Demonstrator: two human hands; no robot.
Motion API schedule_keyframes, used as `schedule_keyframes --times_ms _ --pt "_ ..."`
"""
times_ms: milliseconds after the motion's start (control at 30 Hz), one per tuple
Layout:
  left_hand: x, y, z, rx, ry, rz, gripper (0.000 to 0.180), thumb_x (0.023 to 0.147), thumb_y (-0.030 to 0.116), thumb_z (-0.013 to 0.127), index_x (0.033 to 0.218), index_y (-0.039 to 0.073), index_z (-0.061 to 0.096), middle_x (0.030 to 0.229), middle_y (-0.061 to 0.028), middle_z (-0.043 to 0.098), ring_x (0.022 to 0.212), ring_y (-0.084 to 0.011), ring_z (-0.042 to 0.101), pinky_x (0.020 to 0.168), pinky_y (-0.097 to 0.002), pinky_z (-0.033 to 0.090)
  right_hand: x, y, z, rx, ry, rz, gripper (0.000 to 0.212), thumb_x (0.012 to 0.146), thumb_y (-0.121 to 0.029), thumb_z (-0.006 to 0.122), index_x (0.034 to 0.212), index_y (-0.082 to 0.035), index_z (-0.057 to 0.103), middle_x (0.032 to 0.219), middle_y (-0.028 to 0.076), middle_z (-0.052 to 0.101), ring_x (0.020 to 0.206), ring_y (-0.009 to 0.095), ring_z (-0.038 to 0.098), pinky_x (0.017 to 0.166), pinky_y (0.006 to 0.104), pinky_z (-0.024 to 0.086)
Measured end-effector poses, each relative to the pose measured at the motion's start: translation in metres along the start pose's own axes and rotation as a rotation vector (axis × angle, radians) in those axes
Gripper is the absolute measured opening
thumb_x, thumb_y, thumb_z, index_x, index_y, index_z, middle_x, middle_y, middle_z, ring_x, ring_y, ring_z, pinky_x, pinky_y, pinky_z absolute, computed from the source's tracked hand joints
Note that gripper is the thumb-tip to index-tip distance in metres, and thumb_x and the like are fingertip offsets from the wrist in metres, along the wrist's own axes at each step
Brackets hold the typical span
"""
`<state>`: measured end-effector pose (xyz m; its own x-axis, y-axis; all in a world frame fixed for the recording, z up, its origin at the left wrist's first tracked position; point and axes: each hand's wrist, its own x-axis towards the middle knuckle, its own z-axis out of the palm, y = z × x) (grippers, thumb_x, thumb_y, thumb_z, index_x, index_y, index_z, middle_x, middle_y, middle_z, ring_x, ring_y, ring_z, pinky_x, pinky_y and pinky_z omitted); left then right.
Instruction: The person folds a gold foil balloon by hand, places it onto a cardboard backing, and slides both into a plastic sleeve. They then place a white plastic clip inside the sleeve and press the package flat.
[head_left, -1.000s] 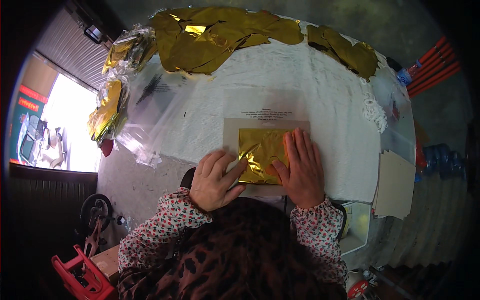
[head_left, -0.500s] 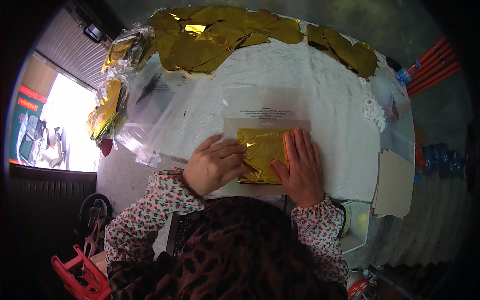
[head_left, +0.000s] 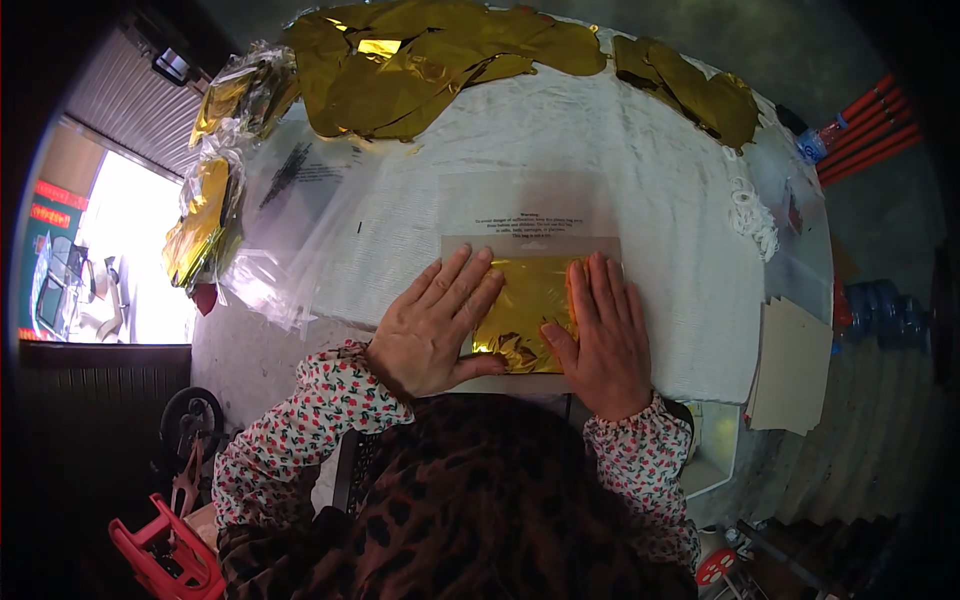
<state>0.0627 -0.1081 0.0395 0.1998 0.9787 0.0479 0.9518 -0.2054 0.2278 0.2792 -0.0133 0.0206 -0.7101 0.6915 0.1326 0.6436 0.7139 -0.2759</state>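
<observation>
A folded gold foil sheet (head_left: 530, 305) lies in front of me on a clear plastic bag (head_left: 530, 190) with small dark print; whether the foil is inside the bag I cannot tell. Flat along the foil's left edge rests my left hand (head_left: 437, 322), fingers stretched and thumb pointing toward its near left corner. My right hand (head_left: 608, 335) presses flat on the right edge, fingers extended, thumb reaching inward over the foil. Creases gather near the foil's close edge, while its upper part looks smooth.
Gold foil shapes (head_left: 390, 80) spread along the table's far edge, with another foil piece (head_left: 690, 90) farther right. Bagged gold foil (head_left: 205, 220) and clear bags (head_left: 290, 240) lie at left. White string (head_left: 752, 220) and beige cards (head_left: 790, 365) sit at right. A red stool (head_left: 170, 555) stands lower left.
My left hand has uncurled from the foil's left side and now lies flat along that edge. The foil's upper surface looks smoother. My right hand has stayed in place.
</observation>
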Motion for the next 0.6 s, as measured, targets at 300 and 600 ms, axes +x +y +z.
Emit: schedule_keyframes --times_ms 300,600 --pt "-0.003 -0.003 -0.004 0.023 -0.005 0.051 0.097 0.075 0.066 0.059 0.144 0.004 0.032 0.149 -0.0221 0.028 0.140 -0.0365 0.026 0.113 -0.0450 0.025 -0.001 -0.001 0.003 -0.006 0.024 -0.005 0.068 0.094 -0.044 0.047 0.145 -0.002 0.030 0.149 0.021 0.030 0.139 0.034 0.027 0.112 0.0497 0.021" --pt "-0.014 -0.012 -0.012 -0.045 -0.001 0.012 0.098 0.074 0.060 0.065 0.143 -0.001 0.031 0.149 -0.0215 0.030 0.140 -0.0389 0.025 0.112 -0.0464 0.025 -0.001 -0.001 0.004 -0.007 0.053 -0.010 0.068 0.093 -0.043 0.050 0.144 -0.002 0.032 0.148 0.021 0.031 0.138 0.034 0.028 0.112 0.0492 0.022"
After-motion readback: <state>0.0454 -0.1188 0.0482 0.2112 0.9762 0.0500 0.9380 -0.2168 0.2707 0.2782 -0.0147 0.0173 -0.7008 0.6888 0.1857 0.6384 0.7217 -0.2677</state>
